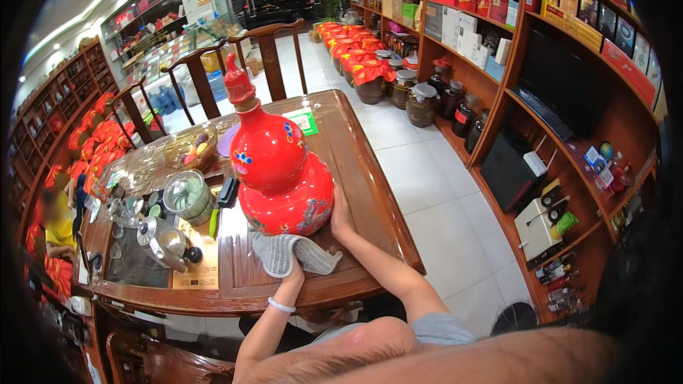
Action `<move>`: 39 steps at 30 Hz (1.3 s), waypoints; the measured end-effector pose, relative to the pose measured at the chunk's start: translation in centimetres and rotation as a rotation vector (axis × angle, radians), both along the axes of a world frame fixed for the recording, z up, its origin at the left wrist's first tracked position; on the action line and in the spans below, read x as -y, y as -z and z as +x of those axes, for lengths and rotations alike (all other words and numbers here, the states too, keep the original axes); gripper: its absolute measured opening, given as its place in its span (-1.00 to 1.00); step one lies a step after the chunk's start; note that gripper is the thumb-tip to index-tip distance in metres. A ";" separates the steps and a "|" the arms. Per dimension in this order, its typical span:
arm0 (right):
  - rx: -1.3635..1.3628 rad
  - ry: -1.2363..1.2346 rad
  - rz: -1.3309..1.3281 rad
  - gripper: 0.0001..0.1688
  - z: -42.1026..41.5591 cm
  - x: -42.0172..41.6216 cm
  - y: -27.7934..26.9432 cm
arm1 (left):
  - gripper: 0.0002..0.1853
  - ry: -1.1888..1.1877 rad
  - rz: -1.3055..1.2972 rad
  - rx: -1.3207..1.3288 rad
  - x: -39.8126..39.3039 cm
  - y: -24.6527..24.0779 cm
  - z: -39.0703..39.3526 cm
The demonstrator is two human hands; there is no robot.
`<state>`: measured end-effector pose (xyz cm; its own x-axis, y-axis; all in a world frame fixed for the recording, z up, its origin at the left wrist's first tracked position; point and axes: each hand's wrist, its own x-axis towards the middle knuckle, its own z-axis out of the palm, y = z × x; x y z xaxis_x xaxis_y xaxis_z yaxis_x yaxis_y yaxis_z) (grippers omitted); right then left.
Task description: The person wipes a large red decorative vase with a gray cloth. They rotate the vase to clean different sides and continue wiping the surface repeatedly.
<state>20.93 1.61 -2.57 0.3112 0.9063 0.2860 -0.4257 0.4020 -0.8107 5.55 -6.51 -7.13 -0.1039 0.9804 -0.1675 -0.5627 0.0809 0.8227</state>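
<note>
A large red glazed gourd-shaped ceramic bottle [283, 170] with painted flowers and a red stopper stands on the dark wooden table [368, 192]. My right hand [339, 212] rests against the lower right side of its belly. Low in front of the bottle, my left hand [292, 272], with a pale bangle at the wrist, holds a grey striped cloth [291, 250] that touches the bottle's base. The cloth hides most of the left fingers.
Left of the bottle are a glass kettle [163, 242], a lidded glass bowl [188, 194], small cups and a fruit bowl [190, 149]. Wooden chairs [272, 58] line the far side. Shelves [469, 157] and dark jars [424, 104] stand at the right. Another person [58, 224] is at far left.
</note>
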 end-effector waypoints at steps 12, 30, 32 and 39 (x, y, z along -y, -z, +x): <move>0.425 -0.362 0.169 -0.80 4.5 11.4 -8.1 | -0.42 0.074 0.189 -0.237 1.9 -0.9 0.3; 0.713 -0.071 0.054 -0.67 0.1 10.8 1.1 | -0.70 0.121 0.613 -0.783 7.0 -8.0 2.9; 0.612 -0.037 0.041 -0.64 0.3 10.2 0.6 | -0.77 0.170 0.670 -0.874 7.5 -9.8 1.4; 0.676 -0.046 -0.085 -0.63 1.4 7.0 -1.7 | -0.70 -0.445 0.834 -1.036 4.2 -16.8 -1.7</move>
